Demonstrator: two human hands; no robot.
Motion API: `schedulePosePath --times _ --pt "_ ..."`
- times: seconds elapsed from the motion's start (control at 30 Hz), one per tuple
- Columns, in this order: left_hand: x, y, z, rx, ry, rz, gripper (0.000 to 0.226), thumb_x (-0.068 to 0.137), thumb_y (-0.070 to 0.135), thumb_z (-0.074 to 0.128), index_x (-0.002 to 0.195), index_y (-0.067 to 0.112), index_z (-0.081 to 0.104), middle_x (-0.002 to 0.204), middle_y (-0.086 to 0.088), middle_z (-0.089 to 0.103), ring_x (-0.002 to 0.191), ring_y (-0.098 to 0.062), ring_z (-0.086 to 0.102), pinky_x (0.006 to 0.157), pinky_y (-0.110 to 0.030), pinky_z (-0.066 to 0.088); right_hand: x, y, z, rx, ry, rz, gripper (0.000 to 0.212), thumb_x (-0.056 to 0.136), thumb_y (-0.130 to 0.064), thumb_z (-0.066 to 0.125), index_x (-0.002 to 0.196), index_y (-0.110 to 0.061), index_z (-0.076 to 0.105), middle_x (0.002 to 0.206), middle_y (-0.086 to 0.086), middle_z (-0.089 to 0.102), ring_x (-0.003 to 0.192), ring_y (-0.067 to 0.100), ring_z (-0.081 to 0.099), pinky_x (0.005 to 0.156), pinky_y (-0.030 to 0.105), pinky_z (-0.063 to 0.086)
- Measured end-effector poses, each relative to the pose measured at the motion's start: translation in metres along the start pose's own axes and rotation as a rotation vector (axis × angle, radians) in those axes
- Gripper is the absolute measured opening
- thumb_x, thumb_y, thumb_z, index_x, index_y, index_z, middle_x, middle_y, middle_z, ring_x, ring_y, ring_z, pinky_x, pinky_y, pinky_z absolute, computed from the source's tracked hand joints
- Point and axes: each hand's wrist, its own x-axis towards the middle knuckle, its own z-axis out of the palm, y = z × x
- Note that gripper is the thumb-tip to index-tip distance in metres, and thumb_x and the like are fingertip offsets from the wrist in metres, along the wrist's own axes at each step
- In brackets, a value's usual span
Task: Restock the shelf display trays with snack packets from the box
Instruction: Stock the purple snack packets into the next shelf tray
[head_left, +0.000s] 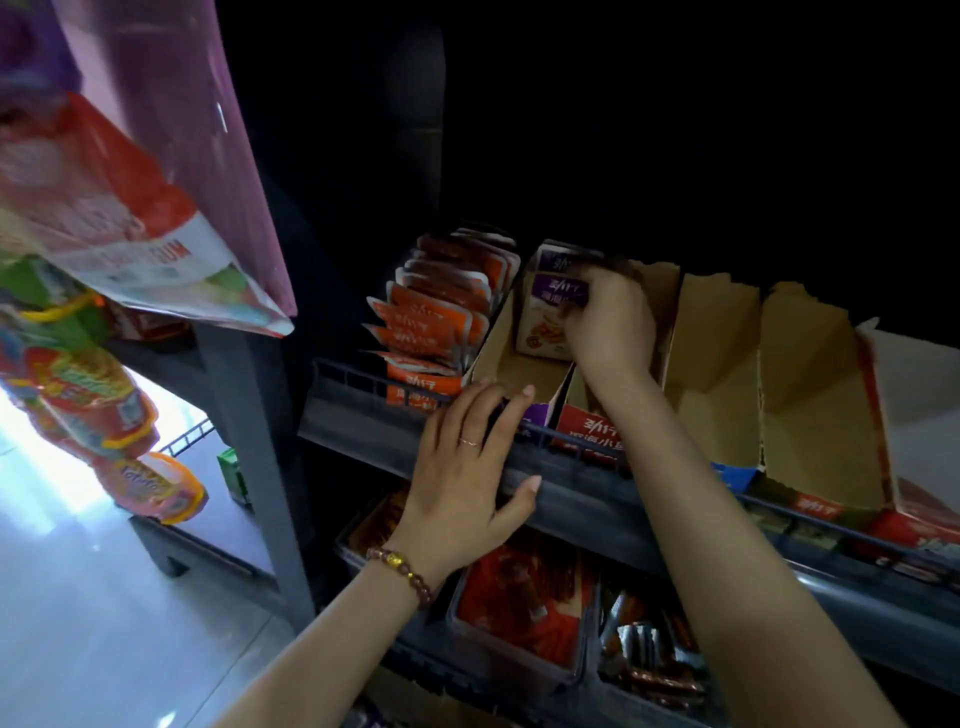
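Note:
A row of cardboard display trays stands on a dark shelf. The left tray (415, 384) is full of orange snack packets (431, 317). In the second tray (498, 358), purple and white snack packets (545, 312) stand at the back. My right hand (608, 322) is shut on these purple packets inside that tray. My left hand (467, 467), with a ring and a bead bracelet, rests open on the shelf's front rail (571, 483), fingertips touching the second tray's front. The supply box is out of view.
Three more cardboard trays (717, 374) to the right look bare inside. Below, plastic bins (519, 603) hold red packets and dark sticks. Large snack bags (104, 208) hang at the left beside the shelf post (249, 441). Pale floor lies at lower left.

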Motion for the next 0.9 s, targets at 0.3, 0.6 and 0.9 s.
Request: schedulePosePath --times 0.3,0.6,0.9 --pt "-0.002 -0.002 -0.003 -0.026 -0.036 0.032 0.070 0.090 0.044 0.049 0.148 0.016 0.024 0.146 -0.005 0.030 0.141 -0.021 0.021 0.116 -0.030 0.010 0.000 0.004 0.004 -0.037 0.063 0.066 0.016 0.092 -0.013 0.058 0.107 -0.012 0.063 0.103 0.006 0.066 0.093 0.021 0.063 0.066 0.026 0.044" --pt "-0.002 0.000 -0.005 -0.013 -0.064 0.022 0.071 0.090 0.044 0.048 0.149 0.015 0.023 0.146 -0.006 0.029 0.141 -0.022 0.019 0.116 -0.029 0.007 0.000 -0.005 0.003 -0.159 0.063 0.067 0.025 0.091 -0.004 0.057 0.115 -0.008 0.057 0.116 0.015 0.059 0.097 0.027 0.061 0.072 0.031 0.050" --pt "-0.002 -0.001 -0.006 -0.019 -0.079 0.018 0.072 0.089 0.044 0.049 0.150 0.015 0.022 0.147 -0.005 0.028 0.142 -0.021 0.019 0.116 -0.031 0.009 -0.005 -0.004 -0.001 -0.153 0.039 0.027 0.024 0.096 -0.006 0.047 0.115 -0.011 0.060 0.110 0.008 0.065 0.097 0.023 0.063 0.064 0.025 0.036"
